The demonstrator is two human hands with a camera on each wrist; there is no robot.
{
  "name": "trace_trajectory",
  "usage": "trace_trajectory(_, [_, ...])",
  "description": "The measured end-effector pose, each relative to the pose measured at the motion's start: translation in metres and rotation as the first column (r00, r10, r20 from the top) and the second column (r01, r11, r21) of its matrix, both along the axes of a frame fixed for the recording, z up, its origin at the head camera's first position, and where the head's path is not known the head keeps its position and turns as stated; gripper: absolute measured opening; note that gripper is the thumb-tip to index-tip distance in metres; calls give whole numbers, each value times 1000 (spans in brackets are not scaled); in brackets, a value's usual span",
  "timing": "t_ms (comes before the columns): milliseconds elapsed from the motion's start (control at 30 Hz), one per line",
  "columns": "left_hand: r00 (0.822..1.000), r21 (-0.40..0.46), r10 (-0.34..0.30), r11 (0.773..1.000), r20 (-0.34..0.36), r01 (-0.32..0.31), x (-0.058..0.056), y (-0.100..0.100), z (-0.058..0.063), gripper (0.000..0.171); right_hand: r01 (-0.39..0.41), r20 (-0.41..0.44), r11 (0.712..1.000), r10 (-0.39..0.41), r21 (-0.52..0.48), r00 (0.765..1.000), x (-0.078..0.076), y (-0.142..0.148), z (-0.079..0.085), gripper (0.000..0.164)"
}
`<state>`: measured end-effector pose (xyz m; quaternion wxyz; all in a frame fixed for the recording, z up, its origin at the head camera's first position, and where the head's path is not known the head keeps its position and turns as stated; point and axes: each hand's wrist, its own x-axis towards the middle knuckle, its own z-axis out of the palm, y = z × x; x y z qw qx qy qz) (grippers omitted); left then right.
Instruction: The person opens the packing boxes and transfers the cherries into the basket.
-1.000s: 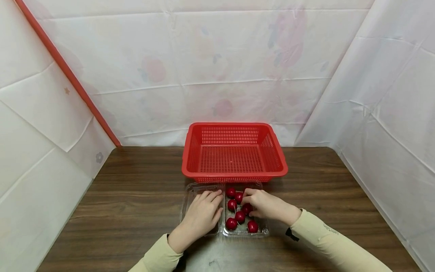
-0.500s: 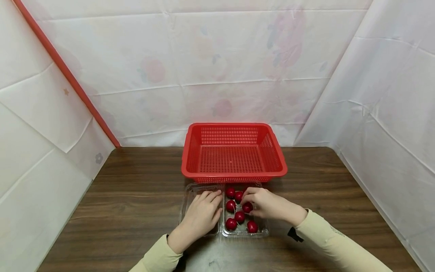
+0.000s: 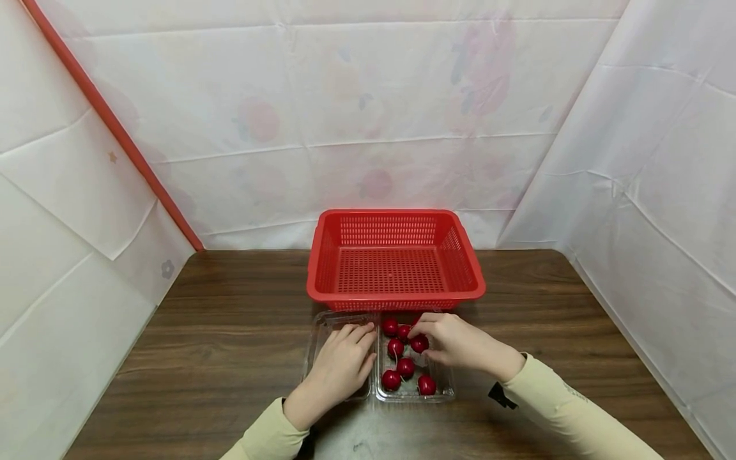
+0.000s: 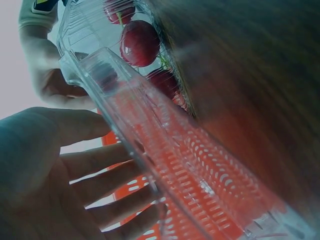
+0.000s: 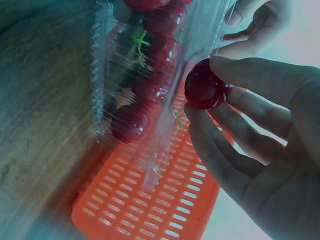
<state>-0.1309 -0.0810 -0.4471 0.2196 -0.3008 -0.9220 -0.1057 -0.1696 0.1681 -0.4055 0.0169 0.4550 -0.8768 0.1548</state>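
A clear plastic clamshell box lies unfolded on the table. Its right half (image 3: 415,397) holds several dark red cherries (image 3: 406,367), some with thin green stems. My right hand (image 3: 460,343) is over that half and pinches one cherry (image 5: 205,84) between thumb and fingertips; in the right wrist view it stands apart from the other cherries (image 5: 131,122). My left hand (image 3: 339,361) rests with extended fingers on the box's left half, the lid (image 3: 316,338), the fingertips near the hinge. In the left wrist view those fingers (image 4: 105,180) lie along the clear plastic edge.
Right behind the box stands a red perforated plastic basket (image 3: 391,275) with nothing inside. The brown wood-grain table (image 3: 230,306) is bounded by white sheeting (image 3: 368,115) at the back and both sides.
My right hand has risen slightly and carries the pinched cherry up and away from me. One cherry near the hinge has shifted a little. My left hand has stayed put.
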Motion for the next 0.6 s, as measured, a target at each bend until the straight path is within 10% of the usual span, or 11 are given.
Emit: trace_trajectory(600, [999, -14, 3, 1000, 52, -3, 2, 0, 1, 35, -56, -171, 996, 43, -69, 984, -2, -5, 23, 31])
